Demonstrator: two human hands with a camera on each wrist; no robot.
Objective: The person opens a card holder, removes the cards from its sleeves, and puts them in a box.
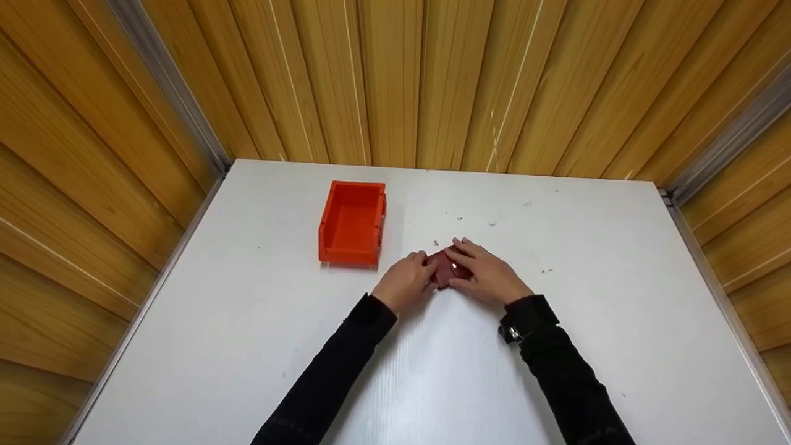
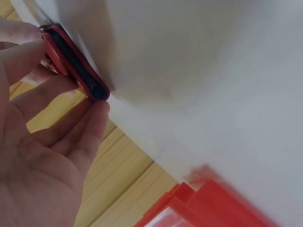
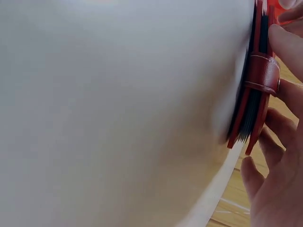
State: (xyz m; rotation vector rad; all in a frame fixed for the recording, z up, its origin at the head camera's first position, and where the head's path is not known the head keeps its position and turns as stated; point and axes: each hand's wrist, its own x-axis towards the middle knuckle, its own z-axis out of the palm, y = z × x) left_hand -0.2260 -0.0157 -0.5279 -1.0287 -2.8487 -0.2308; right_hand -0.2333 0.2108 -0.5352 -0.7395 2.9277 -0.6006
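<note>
A dark red card wallet (image 1: 442,269) lies low over the white tabletop between both hands. My left hand (image 1: 404,281) holds its left end, thumb and fingers bent around the edge; in the left wrist view that end shows a dark zipper-like strip (image 2: 73,59). On the opposite side, my right hand (image 1: 489,274) grips the wallet, its fingers spread over the top and the thumb at the near edge. A stitched snap strap (image 3: 262,73) crosses the wallet's open side in the right wrist view, with thin dark sleeves layered between the red covers.
An orange-red open bin (image 1: 351,254) stands on the white table (image 1: 618,296), left of and beyond the hands. Yellow wood-patterned panels (image 1: 395,80) wall the back and sides. Small dark marks dot the tabletop past the wallet.
</note>
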